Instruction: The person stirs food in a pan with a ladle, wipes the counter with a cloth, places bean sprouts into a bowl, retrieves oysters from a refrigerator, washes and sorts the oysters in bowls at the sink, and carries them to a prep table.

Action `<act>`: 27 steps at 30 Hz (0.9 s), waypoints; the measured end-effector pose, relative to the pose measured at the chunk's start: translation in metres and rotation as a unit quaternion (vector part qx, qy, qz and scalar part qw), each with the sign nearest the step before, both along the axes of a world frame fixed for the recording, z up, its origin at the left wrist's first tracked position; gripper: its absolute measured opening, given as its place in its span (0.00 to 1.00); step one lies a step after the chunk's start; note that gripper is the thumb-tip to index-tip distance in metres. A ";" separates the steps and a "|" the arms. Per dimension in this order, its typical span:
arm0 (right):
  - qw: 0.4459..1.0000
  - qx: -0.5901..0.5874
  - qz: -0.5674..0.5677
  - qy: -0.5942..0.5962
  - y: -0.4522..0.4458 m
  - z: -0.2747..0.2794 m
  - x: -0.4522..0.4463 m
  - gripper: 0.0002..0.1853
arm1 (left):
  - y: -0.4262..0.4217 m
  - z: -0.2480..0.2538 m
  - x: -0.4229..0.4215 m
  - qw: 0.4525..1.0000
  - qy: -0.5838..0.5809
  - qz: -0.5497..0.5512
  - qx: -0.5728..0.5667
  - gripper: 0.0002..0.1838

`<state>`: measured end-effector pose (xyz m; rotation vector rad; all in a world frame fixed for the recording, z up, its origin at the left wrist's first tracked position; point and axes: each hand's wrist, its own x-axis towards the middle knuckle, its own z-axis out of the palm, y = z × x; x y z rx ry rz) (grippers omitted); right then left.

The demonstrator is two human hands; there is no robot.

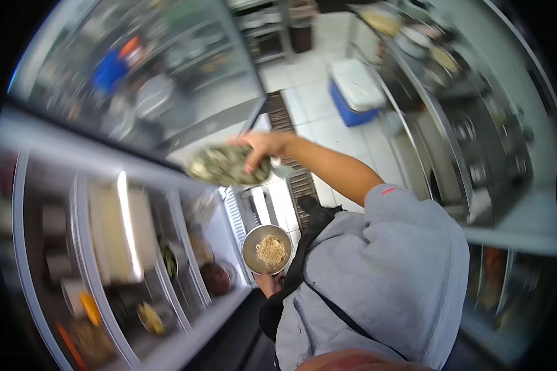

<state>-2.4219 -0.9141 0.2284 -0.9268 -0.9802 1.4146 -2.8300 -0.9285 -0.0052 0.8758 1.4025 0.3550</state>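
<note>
The grip of the right hand (pixel 261 151) is closed from above on one end of a plump clear bag (pixel 220 166), thumb on the near side and fingers over the top. Greyish-green pieces fill the bag, too blurred to name; it is in the air between the open glass door (pixel 198 105) and the fridge shelves. The left hand (pixel 270 284), lower down and close to the body, has its grip closed at the near edge of a round metal bowl (pixel 248 247); some of its fingers are hidden. In the bowl lies a loose heap of thin, pale yellow strands (pixel 271 250), with bare metal all around it.

Beside the bowl, in the fridge, a round container (pixel 232 272) holds something dark reddish. Farther in, a small container (pixel 181 256) shows green contents, and another (pixel 142 320) carries yellowish pieces. Large pale boxes (pixel 120 235) fill a neighbouring shelf, and a white tub (pixel 74 297) stands just by a yellow item (pixel 90 308).

Beyond the right arm, a blue cooler (pixel 351 110) with its white lid (pixel 356 83) on sits on the tiled floor (pixel 319 105). Past it, a metal surface (pixel 470 154) bears pots (pixel 413 42), their contents blurred.
</note>
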 end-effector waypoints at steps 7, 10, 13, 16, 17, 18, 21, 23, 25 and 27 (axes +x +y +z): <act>0.763 -0.314 -0.395 0.403 -0.353 -0.206 -0.019 0.20 | 0.012 0.010 0.171 0.973 0.046 -0.227 0.012 0.25; 0.689 -0.284 -0.504 0.436 -0.453 -0.228 0.022 0.19 | 0.010 0.009 0.337 0.922 -0.008 -0.387 0.026 0.22; 0.645 -0.280 -0.595 0.390 -0.494 -0.158 0.058 0.20 | -0.018 0.025 0.506 0.869 -0.093 -0.483 0.056 0.17; 0.586 -0.196 -0.698 0.362 -0.533 -0.160 0.093 0.28 | -0.101 0.081 0.671 0.800 -0.207 -0.561 0.047 0.21; 0.577 -0.199 -0.702 0.367 -0.537 -0.156 0.104 0.28 | -0.122 0.085 0.720 0.770 -0.235 -0.588 0.079 0.21; 0.554 -0.182 -0.728 0.360 -0.538 -0.149 0.106 0.28 | -0.155 0.118 0.751 0.761 -0.245 -0.599 0.039 0.21; 0.511 -0.169 -0.772 0.338 -0.541 -0.148 0.108 0.30 | -0.231 0.163 0.833 0.714 -0.280 -0.640 -0.036 0.23; 0.456 -0.167 -0.803 0.345 -0.530 -0.160 0.103 0.30 | -0.272 0.174 0.877 0.677 -0.334 -0.652 -0.064 0.21; 0.430 -0.164 -0.815 0.353 -0.513 -0.166 0.103 0.30 | -0.313 0.180 0.918 0.676 -0.296 -0.669 -0.085 0.20; 0.404 -0.175 -0.816 0.374 -0.493 -0.167 0.105 0.28 | -0.346 0.193 0.951 0.658 -0.306 -0.677 -0.125 0.20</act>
